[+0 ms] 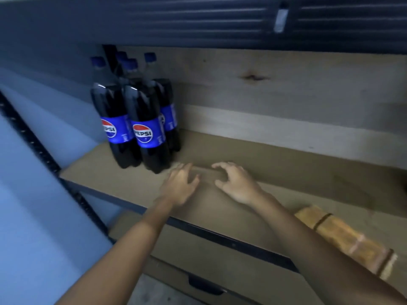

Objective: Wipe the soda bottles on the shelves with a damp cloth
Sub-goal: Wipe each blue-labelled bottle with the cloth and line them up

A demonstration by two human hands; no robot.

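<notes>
While blur smears both hands (202, 183) | empty, fingers loose | rear bottles (163, 102) half-hidden

- Both bare forearms reach forward from the lower edge of the view, drawing closer together toward the hands.
- The left hand (180, 186) lies palm down with its fingers stretched forward and slightly spread, holding nothing; motion blur softens its outline.
- The right hand (236, 183) is also palm down, its fingers loosely curled in a claw-like arch and the thumb set out toward the left hand, with nothing in its grip.
- The two hands are side by side and apart, a small gap between the left fingertips and the right thumb.
- Both wrists are fairly straight, in line with the forearms.
</notes>
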